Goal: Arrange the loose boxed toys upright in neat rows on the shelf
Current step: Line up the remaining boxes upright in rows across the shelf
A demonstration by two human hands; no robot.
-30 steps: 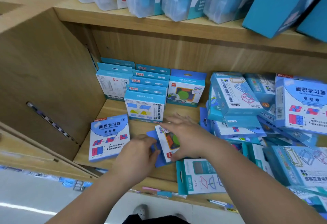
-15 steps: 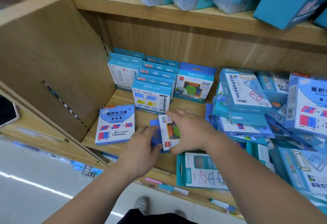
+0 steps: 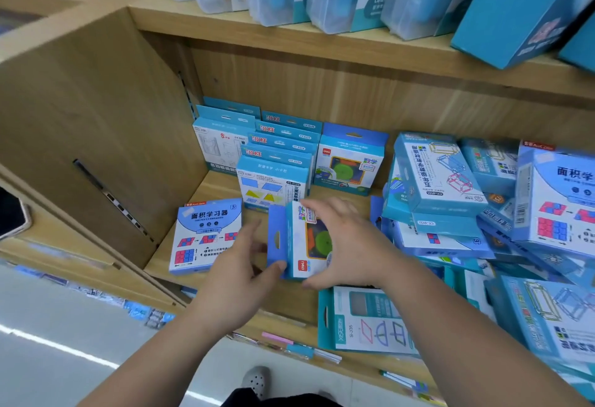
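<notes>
- Progress looks early to me: only the back left corner of the shelf (image 3: pixel 206 194) is in order. There the standing rows (image 3: pixel 277 155) of blue boxes sit upright one behind another, with a single upright box (image 3: pixel 349 162) showing a green disc just beside them on the right.
- Right hand (image 3: pixel 347 245) holds the green-disc box (image 3: pixel 302 245) in front of those rows, with fingers over its far edge and thumb curled under its near edge. The box is turned sideways, hang tab to the left, so it is not yet upright.
- Left hand (image 3: pixel 238 265) has its thumb against the lower corner of that tab. Its fingers run behind the tab, and from where I stand I cannot tell whether they close on it.
- Judging by the matching print, this box belongs in front of the single upright one, to start a row there.
- Left to do are the area box (image 3: pixel 206 236) lying face up near the left wall, the flat box (image 3: pixel 363 319) at the front edge, and the heap (image 3: pixel 450 197) filling the right side, where boxes lie tilted and stacked across each other.
- That heap is most of the stock in sight, so the bulk of the job lies ahead.
</notes>
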